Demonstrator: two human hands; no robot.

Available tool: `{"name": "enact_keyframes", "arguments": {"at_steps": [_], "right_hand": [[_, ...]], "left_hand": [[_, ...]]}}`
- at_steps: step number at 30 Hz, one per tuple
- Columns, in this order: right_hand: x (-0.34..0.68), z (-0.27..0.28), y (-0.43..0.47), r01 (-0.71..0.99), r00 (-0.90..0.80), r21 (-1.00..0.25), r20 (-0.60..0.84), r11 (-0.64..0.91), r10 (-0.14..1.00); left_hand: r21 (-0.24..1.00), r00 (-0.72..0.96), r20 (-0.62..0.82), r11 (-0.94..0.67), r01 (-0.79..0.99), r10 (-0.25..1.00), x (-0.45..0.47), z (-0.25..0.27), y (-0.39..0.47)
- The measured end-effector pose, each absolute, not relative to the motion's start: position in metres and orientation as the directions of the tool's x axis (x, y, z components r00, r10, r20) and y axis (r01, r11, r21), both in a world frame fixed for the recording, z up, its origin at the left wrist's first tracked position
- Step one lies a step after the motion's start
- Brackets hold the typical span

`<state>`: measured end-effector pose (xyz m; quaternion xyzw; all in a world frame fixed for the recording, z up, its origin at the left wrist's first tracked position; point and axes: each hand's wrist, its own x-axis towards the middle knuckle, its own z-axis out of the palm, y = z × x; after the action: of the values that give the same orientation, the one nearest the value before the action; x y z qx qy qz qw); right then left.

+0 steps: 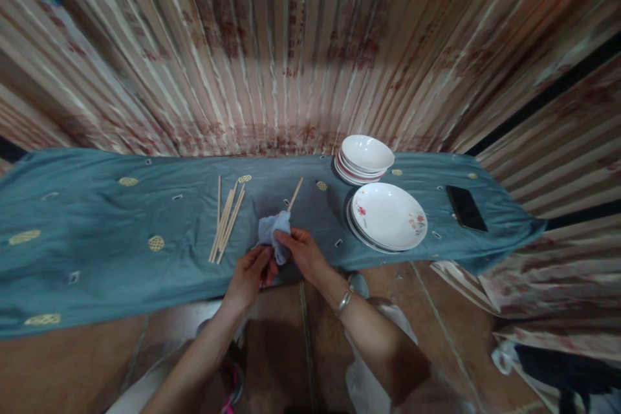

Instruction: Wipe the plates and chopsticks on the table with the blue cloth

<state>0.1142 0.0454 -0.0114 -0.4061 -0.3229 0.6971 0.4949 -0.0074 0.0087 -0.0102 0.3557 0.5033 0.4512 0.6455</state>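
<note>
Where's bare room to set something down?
Widest: the teal patterned cloth left of the pale wooden sticks. Smaller: between the round white floral plates and the black phone. Crowded: the middle, where the left hand and right hand hold a light-blue rag.

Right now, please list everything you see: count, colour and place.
Soft crumpled cloth: one, light blue, centre front
Slim wooden chopstick: one, tan, protruding from cloth
Loose wooden chopsticks: several, tan, left of cloth
Round floral plates: one stack, white, right of cloth
Glossy round bowls: one stack, white, behind plates
Flat rectangular phone: one, black, far right
Fabric table cover: one, teal with yellow motifs, underneath
Pleated floral curtain: uncounted, beige, behind and right
Straight bars: three visible, black, both sides
Tiled floor: one, brown, below
Lower items: uncounted, mixed colours, unclear, near floor
Metal bracelet: one, silver, right wrist
Left hand, right hand: one each, gripping cloth
</note>
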Motion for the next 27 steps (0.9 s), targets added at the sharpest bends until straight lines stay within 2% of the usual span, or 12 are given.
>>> {"name": "enact_keyframes", "arguments": {"at_steps": [7, 13, 18, 27], "right_hand": [[0.149, 0.0, 0.074, -0.497, 0.005, -0.846, -0.225, -0.193, 0.974], [0.178, 0.002, 0.087, -0.585, 0.091, -0.799, -0.236, -0.14, 0.968], [0.177, 0.0, 0.084, -0.622, 0.033, -0.759, -0.272, -0.193, 0.962], [0.146, -0.005, 0.063, -0.524, -0.124, -0.791, -0.298, -0.317, 0.947]], "left_hand": [[0.904, 0.169, -0.369, 0.395, -0.163, 0.914, -0.005, -0.013, 0.004], [0.884, 0.246, -0.395, 0.439, -0.162, 0.885, 0.0, -0.016, -0.001], [0.843, 0.269, -0.434, 0.493, -0.217, 0.86, 0.005, -0.013, -0.001], [0.811, 0.223, -0.424, 0.478, -0.338, 0.878, 0.009, -0.004, 0.007]]}}
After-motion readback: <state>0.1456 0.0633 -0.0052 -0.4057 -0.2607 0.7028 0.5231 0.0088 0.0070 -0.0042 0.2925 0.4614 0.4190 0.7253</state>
